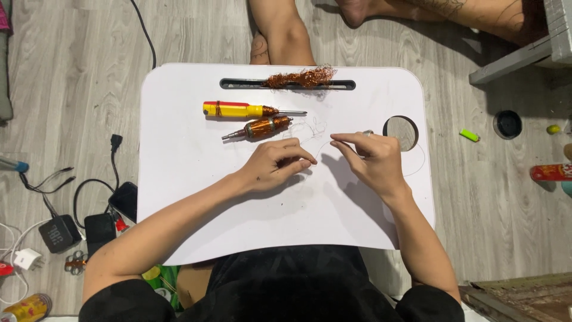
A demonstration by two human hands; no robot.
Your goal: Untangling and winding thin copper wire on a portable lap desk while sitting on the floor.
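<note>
My left hand (275,165) rests on the white lap table (196,203), fingers curled and pinched on a very thin wire (322,145). My right hand (372,158) pinches the same wire a little to the right, a ring on one finger. Just beyond my left hand lies a small motor rotor wound with copper wire (260,127). Behind it lies a yellow-and-red screwdriver (245,110). A tangle of copper wire (301,78) sits in the table's slot at the far edge.
A round cup hole (400,132) opens in the table by my right hand. Another person's bare legs (280,30) lie beyond the table. Cables, a speaker and chargers (59,232) lie on the floor at left; a green lighter (469,135) and a black lid (507,124) at right.
</note>
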